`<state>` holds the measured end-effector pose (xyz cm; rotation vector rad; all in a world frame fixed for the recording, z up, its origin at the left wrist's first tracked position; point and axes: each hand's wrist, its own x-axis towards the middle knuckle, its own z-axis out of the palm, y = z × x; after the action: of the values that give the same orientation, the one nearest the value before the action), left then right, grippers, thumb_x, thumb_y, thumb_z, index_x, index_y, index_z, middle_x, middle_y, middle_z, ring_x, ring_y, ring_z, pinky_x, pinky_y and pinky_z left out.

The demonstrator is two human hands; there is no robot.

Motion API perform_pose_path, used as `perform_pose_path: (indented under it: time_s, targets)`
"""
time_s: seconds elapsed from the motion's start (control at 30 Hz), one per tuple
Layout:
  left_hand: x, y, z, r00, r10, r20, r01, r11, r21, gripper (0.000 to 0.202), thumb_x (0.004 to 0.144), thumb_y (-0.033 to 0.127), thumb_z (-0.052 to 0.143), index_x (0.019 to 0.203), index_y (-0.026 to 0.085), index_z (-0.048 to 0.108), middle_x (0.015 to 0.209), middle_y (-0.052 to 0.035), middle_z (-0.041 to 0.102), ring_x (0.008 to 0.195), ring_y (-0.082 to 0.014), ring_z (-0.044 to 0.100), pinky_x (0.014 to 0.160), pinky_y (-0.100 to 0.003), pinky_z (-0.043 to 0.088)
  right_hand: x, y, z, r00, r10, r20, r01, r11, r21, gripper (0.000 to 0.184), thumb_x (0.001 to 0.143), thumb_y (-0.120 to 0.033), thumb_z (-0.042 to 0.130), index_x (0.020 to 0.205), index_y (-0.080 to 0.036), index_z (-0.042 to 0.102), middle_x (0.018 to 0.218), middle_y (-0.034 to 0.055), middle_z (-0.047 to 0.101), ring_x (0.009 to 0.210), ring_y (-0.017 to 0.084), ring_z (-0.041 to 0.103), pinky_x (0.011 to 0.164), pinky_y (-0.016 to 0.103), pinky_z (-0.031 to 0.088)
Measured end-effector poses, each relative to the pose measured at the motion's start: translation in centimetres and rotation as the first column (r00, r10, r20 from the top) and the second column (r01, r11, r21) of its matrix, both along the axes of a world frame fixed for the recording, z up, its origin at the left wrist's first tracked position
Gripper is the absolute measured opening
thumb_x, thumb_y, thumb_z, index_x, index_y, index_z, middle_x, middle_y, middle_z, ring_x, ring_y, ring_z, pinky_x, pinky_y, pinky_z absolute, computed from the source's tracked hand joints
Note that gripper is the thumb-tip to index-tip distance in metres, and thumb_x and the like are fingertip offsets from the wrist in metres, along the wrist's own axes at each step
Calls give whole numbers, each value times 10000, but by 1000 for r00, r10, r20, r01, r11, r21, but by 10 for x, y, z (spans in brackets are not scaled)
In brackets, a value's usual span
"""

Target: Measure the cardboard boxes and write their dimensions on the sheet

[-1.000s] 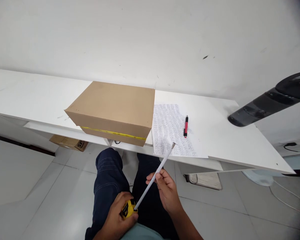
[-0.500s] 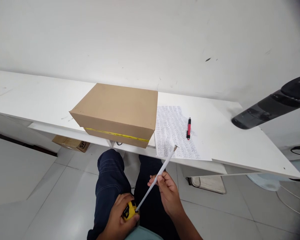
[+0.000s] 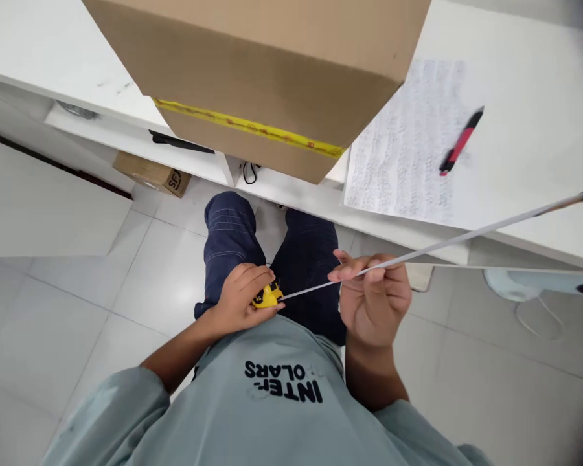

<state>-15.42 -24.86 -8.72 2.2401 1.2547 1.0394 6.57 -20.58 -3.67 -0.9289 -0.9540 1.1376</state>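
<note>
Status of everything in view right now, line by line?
Tape measure: blade pulled out
Left hand: holding the tape measure
Right hand: holding the blade
Large box: on the desk, yellow tape across its front
Paper: flat, bearing rows of marks
Pen: lying at the paper's right side

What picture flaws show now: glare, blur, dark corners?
Head view: soft glare on the floor tiles; head view: writing on the paper too indistinct to read, shirt lettering legible; head view: tape blade looks soft at its far end; head view: top right corner dark.
</note>
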Motion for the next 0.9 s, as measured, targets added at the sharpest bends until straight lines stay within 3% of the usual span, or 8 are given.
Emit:
perform_pose_path:
  time_s: [0.13, 0.27, 0.43, 0.63, 0.9]
  targets:
    - [7, -3, 3, 1000, -12, 9, 11, 999, 38, 521, 865, 427, 760, 1283, 205, 542, 1123, -103, 722, 1021, -236, 691, 892, -394, 556, 6, -7, 8, 1000, 9, 24, -10, 999, 42, 141, 978, -386, 669, 933, -265, 613, 700, -65, 704, 589, 141, 704, 1000, 474, 549]
    - [18, -8, -16, 997, 49, 58, -47, 998, -38, 498, 846, 465, 771, 1219, 219, 550, 1109, -95, 690, 1012, -232, 687, 876, -401, 574, 5, -9, 7, 999, 3, 54, -5, 999, 33, 154, 980, -397, 662, 927, -267, 598, 701, -66, 705, 585, 144, 702, 994, 487, 548]
    - [31, -12, -40, 975, 189, 115, -160, 961, -225, 671, 674, 604, 879, 1120, 207, 573, 1094, -87, 631, 952, -221, 696, 792, -368, 612, -5, -7, -1, 999, 3, 47, -4, 1000, 16, 130, 989, -357, 643, 923, -252, 603, 729, -59, 726, 625, 142, 708, 1016, 473, 530]
    - [27, -9, -47, 959, 195, 205, -161, 972, -174, 455, 817, 394, 817, 1176, 215, 602, 1182, -111, 682, 1074, -230, 703, 914, -396, 606, -11, 1, -14, 999, -32, 21, 33, 997, -64, 163, 982, -384, 652, 914, -243, 606, 753, -56, 737, 652, 142, 720, 997, 446, 535]
    - [24, -9, -44, 975, 174, 136, -163, 982, -93, 381, 840, 378, 787, 1149, 199, 654, 1085, -104, 749, 1032, -229, 726, 891, -370, 627, -13, 5, -25, 999, -36, 5, 36, 993, -110, 165, 974, -384, 667, 916, -240, 613, 756, -58, 742, 664, 137, 719, 1037, 444, 509]
